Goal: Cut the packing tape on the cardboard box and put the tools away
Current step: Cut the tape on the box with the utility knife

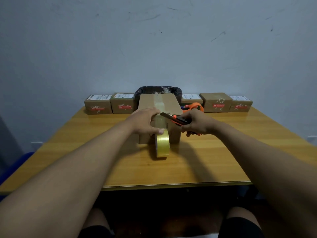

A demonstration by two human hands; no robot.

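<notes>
A brown cardboard box (169, 103) stands in the middle of the wooden table (223, 152), with a strip of clear packing tape (158, 104) running along its top and down its near face. My left hand (145, 121) rests on the box's near top edge, thumb against the tape above the roll. A yellow tape roll (162, 145) stands on edge against the box front, the strip still joined to it. My right hand (195, 124) holds an orange and black utility knife (176, 119), blade tip at the tape on the box's near top edge.
An orange tape dispenser (194, 107) lies behind the box on the right. A black-lined bin (178, 93) stands behind the box. Several small labelled parcels (97, 104) line the table's far edge on both sides. My knees show under the near edge.
</notes>
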